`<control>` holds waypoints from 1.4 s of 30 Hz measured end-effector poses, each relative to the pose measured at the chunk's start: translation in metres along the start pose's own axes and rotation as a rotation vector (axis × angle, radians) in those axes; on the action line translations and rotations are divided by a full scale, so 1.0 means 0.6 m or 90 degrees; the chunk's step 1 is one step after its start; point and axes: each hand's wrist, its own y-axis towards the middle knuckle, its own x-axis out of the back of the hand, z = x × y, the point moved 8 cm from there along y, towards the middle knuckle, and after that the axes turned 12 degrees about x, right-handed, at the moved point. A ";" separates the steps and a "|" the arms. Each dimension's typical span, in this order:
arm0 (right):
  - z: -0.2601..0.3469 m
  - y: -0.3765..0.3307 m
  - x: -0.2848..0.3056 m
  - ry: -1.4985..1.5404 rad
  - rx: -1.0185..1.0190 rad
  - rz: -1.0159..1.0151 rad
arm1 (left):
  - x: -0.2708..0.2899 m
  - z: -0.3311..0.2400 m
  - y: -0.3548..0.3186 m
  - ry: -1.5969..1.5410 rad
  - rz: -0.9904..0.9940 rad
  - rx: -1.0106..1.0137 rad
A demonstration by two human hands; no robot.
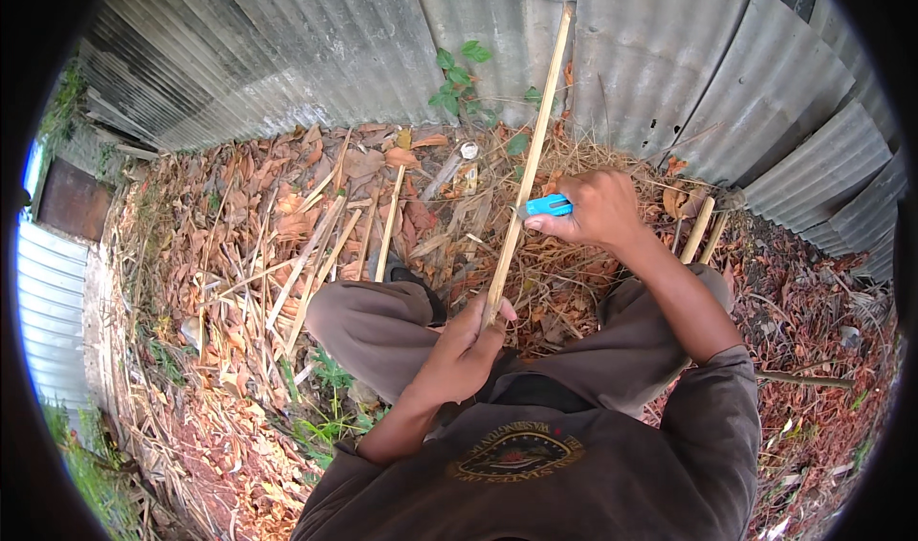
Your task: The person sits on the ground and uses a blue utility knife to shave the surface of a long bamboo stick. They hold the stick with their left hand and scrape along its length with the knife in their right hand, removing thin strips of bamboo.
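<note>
A long, pale bamboo strip (544, 125) slants up and away from my lap, its far end in front of the metal fence. My left hand (457, 357) is closed round its near end, between my knees. In my right hand (602, 214) is a blue box cutter (549, 205), gripped with the thumb along its side. The cutter's front end meets the strip's right side around mid-length. Its blade is too small to make out.
Several split bamboo pieces (390, 223) lie on dry leaves to the left. Two thicker bamboo pieces (698, 230) rest beyond my right knee. A corrugated metal fence (660, 63) stands close ahead, with a small green plant (461, 80) against it. A thin stick (805, 379) lies at right.
</note>
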 end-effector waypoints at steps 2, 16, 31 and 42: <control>-0.002 0.012 0.005 -0.009 0.018 -0.004 | 0.008 -0.011 0.001 0.043 -0.020 -0.023; 0.061 -0.015 -0.016 0.034 0.018 0.011 | 0.021 0.010 -0.057 0.193 -0.089 -0.031; -0.443 -0.147 0.109 -0.154 -0.645 -0.028 | -0.007 0.038 -0.140 0.249 0.119 -0.006; -0.334 -0.147 0.026 0.072 -0.519 0.122 | 0.018 0.097 -0.014 -0.297 0.154 0.091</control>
